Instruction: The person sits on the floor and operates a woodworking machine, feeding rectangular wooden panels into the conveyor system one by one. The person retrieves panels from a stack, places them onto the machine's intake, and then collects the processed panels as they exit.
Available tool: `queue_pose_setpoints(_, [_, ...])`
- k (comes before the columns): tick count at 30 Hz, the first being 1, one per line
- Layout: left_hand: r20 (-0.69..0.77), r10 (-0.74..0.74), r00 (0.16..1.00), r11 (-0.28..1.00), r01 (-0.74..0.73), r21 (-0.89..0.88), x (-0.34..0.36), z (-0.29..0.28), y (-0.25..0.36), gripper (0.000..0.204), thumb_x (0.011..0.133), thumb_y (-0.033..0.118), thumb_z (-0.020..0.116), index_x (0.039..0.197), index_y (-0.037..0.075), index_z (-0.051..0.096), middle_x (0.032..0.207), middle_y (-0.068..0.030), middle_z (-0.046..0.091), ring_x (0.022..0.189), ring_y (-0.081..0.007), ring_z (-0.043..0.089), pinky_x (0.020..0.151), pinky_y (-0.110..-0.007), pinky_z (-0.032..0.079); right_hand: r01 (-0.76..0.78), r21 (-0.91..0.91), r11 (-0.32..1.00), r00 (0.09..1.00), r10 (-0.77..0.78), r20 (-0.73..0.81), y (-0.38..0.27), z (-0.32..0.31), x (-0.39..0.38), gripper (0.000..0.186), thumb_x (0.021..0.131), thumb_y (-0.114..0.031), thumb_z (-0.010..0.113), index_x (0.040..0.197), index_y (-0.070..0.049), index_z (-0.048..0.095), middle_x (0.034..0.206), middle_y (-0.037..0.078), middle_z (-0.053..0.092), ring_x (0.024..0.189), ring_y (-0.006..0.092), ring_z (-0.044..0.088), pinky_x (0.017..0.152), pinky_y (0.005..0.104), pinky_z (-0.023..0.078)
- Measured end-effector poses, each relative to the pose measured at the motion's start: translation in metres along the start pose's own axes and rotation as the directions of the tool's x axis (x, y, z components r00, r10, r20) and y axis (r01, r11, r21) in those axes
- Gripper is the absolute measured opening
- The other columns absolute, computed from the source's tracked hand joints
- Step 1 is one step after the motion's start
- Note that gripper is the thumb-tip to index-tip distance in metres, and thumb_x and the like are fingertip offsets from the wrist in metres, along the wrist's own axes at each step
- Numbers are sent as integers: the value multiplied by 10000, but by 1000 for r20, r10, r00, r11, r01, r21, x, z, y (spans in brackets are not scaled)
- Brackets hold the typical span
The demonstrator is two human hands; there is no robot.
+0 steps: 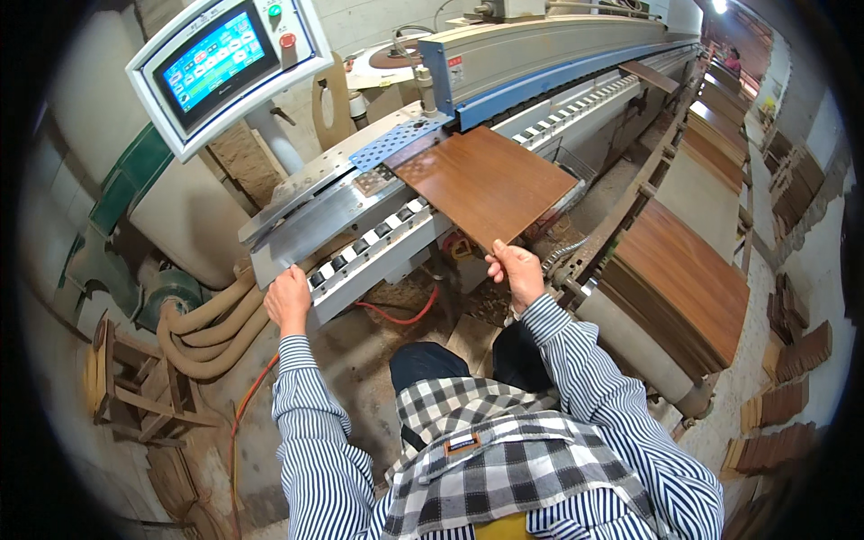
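Note:
A flat brown wooden panel (pixel 486 180) lies on the infeed of a long edge-banding machine (pixel 558 72), its far edge against the blue-and-grey beam. At the panel's near corner my right hand (pixel 517 273) is closed, thumb and fingertips pinching it. My left hand (pixel 288 301) is curled over the near end of the machine's metal bed (pixel 297 247); its fingertips are partly hidden. Beside that hand runs a rail of black-and-white rollers (pixel 369 241), which continues under the panel. A perforated blue plate (pixel 396 144) sits just left of the beam.
To the right, stacked brown panels (pixel 684 279) rest on a roller conveyor (pixel 630 337). A control screen (pixel 220 63) stands at upper left. Ribbed hoses (pixel 202 337) and a wooden stool (pixel 144 378) are at left. Another panel (pixel 648 76) sticks out farther along the machine.

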State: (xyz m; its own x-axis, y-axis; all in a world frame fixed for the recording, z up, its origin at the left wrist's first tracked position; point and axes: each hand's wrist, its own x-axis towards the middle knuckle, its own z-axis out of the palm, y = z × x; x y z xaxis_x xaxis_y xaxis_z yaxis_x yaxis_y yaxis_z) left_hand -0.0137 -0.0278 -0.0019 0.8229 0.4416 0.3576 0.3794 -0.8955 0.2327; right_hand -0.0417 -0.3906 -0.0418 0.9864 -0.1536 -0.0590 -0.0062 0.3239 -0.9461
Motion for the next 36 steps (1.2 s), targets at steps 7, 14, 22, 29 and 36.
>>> queue_pose_setpoints(7, [39,55,998,998,-55,21,4,6,-9,488,881,387,305,881,47,655,875,-211,618,821,-394,583,729,-488,443,57,64,996,991,-48,-123,-17,-64,13,339,870,-337,554,833,-5,612,639,41,592,527,78,499,507,207,411])
queue_pose_setpoints(14, [48,81,996,994,-84,64,5,12,-6,499,898,389,295,904,27,639,896,-206,617,823,-401,575,715,-505,436,195,-371,908,745,-383,-547,-25,-218,-131,360,878,-154,527,1212,-28,480,655,32,589,561,71,541,497,188,443])
queue_pose_setpoints(22, [92,82,992,996,-85,37,8,9,-7,495,874,416,310,962,47,626,924,-215,611,857,-412,556,728,-507,417,50,-477,877,201,-477,-856,-65,-338,-239,494,894,-200,513,1309,12,348,620,32,580,497,53,475,453,195,396])
queue_pose_setpoints(29, [60,81,995,997,-81,7,4,10,-7,485,886,392,321,897,22,634,894,-211,613,815,-411,556,697,-504,410,106,-556,825,110,-565,-818,-49,-340,-225,352,861,-180,575,1134,35,518,793,68,621,608,85,555,479,205,440])
queue_pose_setpoints(36, [23,92,995,995,-93,29,5,10,-6,473,882,380,326,898,25,639,885,-220,606,810,-410,562,699,-509,417,385,116,916,556,-130,-821,-31,-257,-217,291,825,-67,535,1097,-11,447,766,73,590,591,110,555,531,217,460])
